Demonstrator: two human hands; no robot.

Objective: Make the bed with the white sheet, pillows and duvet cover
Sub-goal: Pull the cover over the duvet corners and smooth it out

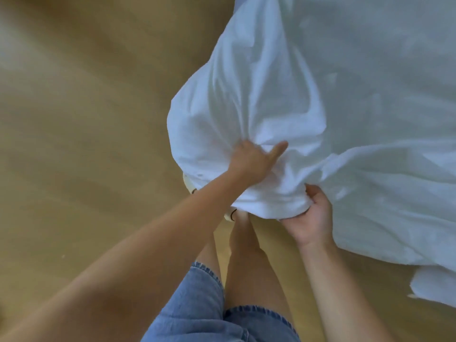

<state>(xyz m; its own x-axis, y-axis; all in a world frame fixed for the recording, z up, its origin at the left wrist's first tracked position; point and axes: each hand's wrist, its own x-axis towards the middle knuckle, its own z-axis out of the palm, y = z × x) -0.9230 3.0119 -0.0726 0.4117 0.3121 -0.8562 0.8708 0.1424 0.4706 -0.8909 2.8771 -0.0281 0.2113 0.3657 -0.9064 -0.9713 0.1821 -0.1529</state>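
White sheet point(357, 99) fills the upper right, draped over what I take to be the bed and running away up and right from the person; its near corner bulges out over the wooden floor point(74, 119) and gathers to a bunch at the lower end; so the cloth's long run lies up-right from both grips and any pull goes back toward the body; left hand point(254, 160) sits on top of the bunch, fingers clenched into the folds, thumb out; right hand point(312, 218) is lower and nearer, palm up, curled round the underside of the bunch; legs and denim shorts point(197, 304) directly below; pillows not in view.
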